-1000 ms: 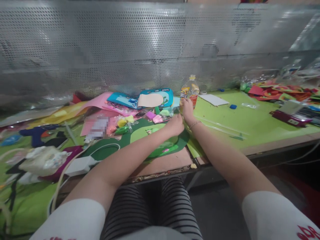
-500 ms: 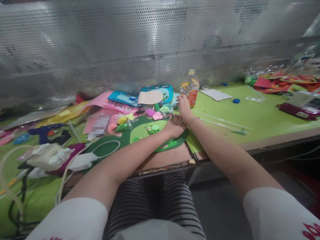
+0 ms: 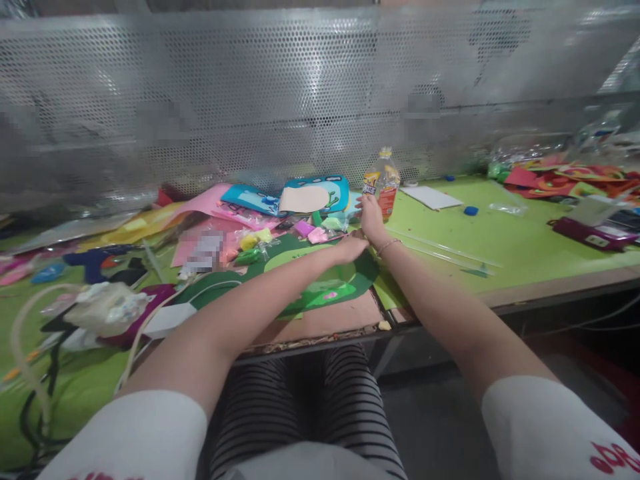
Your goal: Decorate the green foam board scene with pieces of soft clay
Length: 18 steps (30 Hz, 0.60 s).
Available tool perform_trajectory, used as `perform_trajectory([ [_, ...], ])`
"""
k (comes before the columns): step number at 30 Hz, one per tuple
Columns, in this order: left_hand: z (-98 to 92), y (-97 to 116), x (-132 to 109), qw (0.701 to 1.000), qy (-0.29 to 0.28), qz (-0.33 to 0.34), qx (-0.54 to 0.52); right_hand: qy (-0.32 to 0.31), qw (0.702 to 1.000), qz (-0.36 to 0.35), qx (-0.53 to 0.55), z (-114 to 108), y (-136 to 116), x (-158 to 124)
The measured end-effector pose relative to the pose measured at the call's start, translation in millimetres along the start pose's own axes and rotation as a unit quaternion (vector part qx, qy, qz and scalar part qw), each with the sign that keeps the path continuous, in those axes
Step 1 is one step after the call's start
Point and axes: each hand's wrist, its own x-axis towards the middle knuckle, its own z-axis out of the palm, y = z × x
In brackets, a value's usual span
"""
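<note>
My left hand (image 3: 351,249) lies low and fairly flat on a dark green felt piece (image 3: 361,275) with a lighter green shape (image 3: 295,259) on it; the hand is a little blurred. My right hand (image 3: 371,217) rests just behind it at the felt's far edge, close to the base of a plastic drink bottle (image 3: 383,181). Its fingers point away from me and are hidden. Small bags of coloured clay (image 3: 315,233) lie to the left of my right hand. Both forearms reach out over my striped lap.
A blue felt piece (image 3: 320,191) and pink sheets (image 3: 200,207) lie behind. A dark blue glue gun (image 3: 93,261), a white adapter (image 3: 165,319) and cables sit left. Clear sticks (image 3: 450,255) lie right on the green table (image 3: 525,260). A perforated metal wall (image 3: 300,100) backs it.
My left hand has flattened and shifted slightly right over the light green shape, covering the small round green pieces. My right hand has stayed by the bottle.
</note>
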Motion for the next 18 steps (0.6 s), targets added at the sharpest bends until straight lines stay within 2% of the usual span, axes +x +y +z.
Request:
perform_trajectory([
  [3, 5.8, 2, -12, 0.998, 0.011, 0.06, 0.027, -0.005, 1.0, 0.002, 0.009, 0, 0, 1],
  [6, 19.0, 8, -25, 0.995, 0.036, 0.078, 0.043, -0.012, 1.0, 0.005, 0.015, 0, 2, 2],
  [10, 30.1, 11, -31, 0.992, 0.014, 0.113, 0.046, -0.013, 0.999, 0.015, 0.039, 0, 3, 2],
  [15, 27.4, 8, -24, 0.993, -0.02, 0.111, 0.022, 0.002, 0.996, 0.028, 0.081, 1, 1, -2],
  [18, 19.2, 5, -14, 0.996, 0.007, 0.087, -0.003, 0.017, 0.995, 0.029, 0.095, -3, -3, -3],
])
